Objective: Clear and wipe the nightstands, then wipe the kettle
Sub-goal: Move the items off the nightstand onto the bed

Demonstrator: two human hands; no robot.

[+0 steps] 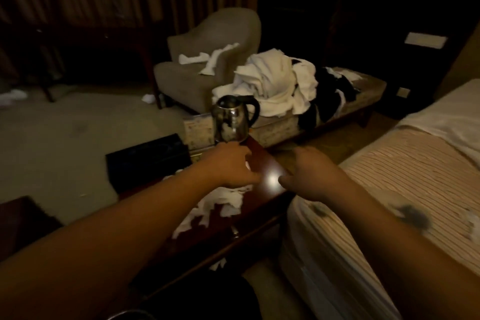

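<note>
A dark red wooden nightstand stands beside the bed, its top shining under a light spot. A steel kettle with a black handle stands at its far end. My left hand hovers just in front of the kettle's base, fingers curled loosely, with nothing seen in it. My right hand reaches over the nightstand's right edge, fingers relaxed and empty. A crumpled white cloth lies on the nightstand under my left forearm.
A bare striped mattress lies on the right. A black box sits left of the nightstand. Behind the kettle are a bench heaped with white towels and a grey armchair. Curtains hang behind.
</note>
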